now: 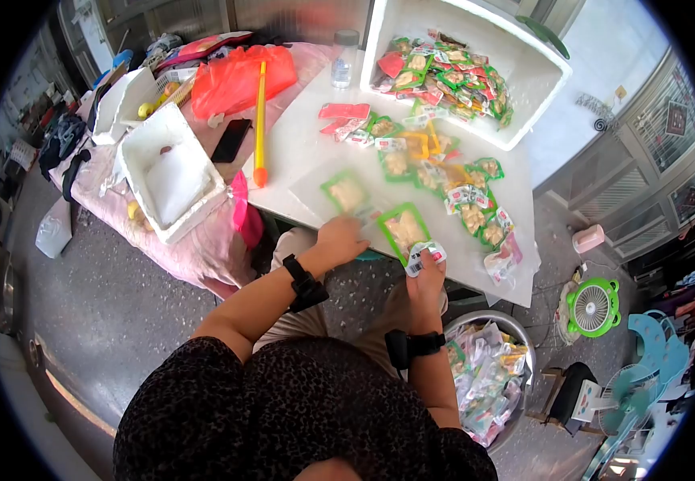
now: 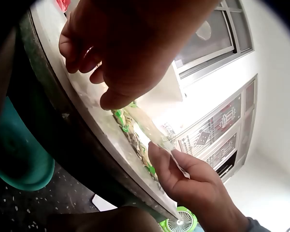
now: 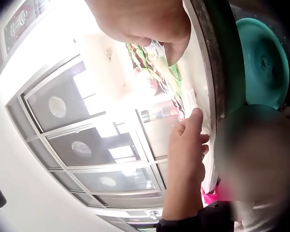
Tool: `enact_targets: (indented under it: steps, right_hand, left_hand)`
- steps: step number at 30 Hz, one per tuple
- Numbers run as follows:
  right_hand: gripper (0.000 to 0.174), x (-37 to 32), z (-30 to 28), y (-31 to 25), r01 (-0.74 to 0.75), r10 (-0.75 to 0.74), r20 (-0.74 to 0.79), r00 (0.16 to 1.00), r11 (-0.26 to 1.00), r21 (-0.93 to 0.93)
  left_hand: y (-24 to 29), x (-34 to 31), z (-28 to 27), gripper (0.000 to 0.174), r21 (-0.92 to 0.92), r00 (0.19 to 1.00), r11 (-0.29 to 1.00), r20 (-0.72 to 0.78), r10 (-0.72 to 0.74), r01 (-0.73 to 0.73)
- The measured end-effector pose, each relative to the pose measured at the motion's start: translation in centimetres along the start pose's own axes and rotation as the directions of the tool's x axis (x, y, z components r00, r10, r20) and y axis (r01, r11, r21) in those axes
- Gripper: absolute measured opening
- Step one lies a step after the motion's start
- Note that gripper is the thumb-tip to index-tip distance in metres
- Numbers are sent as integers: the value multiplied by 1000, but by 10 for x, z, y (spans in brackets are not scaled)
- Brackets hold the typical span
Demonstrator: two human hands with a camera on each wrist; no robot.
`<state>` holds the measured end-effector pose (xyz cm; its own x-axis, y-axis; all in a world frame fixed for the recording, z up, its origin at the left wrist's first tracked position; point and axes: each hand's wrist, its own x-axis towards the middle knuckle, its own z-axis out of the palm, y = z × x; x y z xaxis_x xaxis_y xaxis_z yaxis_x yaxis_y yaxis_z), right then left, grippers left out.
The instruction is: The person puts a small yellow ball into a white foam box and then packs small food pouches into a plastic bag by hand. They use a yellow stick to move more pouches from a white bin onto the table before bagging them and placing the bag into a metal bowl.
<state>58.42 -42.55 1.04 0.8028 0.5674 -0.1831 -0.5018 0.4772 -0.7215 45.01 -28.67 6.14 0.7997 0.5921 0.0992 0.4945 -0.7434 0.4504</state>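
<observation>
My right hand (image 1: 426, 280) pinches a green-edged food packet (image 1: 404, 230) by its white label end, above the table's front edge. Pale pieces show through the packet's clear window. In the left wrist view the right hand (image 2: 188, 176) has its thumb and fingers on the packet's end. My left hand (image 1: 339, 242) is low over the table edge, its fingers loosely bent and nothing seen in them. Just beyond it lies another green-edged packet (image 1: 346, 193), blurred, with clear plastic film around it. In the right wrist view the left hand (image 3: 187, 147) is beside the table edge.
More packets (image 1: 469, 210) are strewn over the white table (image 1: 299, 152). A foam box (image 1: 544, 96) of packets stands at the back, and a metal basin (image 1: 530, 341) of packets below right. Leftward are a small foam box (image 1: 173, 172), phone (image 1: 231, 140) and yellow stick (image 1: 262, 120).
</observation>
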Motion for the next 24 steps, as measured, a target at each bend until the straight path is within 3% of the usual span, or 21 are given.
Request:
enact_targets:
  steps: [4, 9, 11, 12, 18, 22, 24]
  right_hand:
    - [23, -1, -5, 2, 35, -37, -41, 998, 999, -29]
    - [22, -8, 4, 10, -59, 58, 24, 998, 998, 31]
    - [22, -9, 9, 15, -96, 95, 42, 995, 995, 32]
    - [22, -9, 12, 18, -110, 109, 56, 993, 994, 25]
    - [19, 14, 32, 29, -283, 277, 145, 950, 959, 23]
    - [16, 28, 50, 39, -379, 387, 264, 883, 922, -85]
    - [13, 30, 51, 33, -282, 392, 199, 898, 862, -422]
  left_hand:
    - [-11, 10, 20, 16, -48, 999, 998, -4, -44, 43]
    - [-17, 17, 18, 16, -221, 996, 971, 50, -78, 87]
    - [-23, 18, 35, 16, -240, 994, 971, -103, -18, -8]
    - [-22, 16, 37, 15, -243, 984, 968, -180, 12, -56]
    - [13, 6, 13, 13, -93, 991, 996, -135, -12, 0]
    - [14, 7, 11, 13, -40, 993, 999, -115, 1, -6]
    - [12, 3, 9, 12, -46, 994, 999, -109, -14, 9]
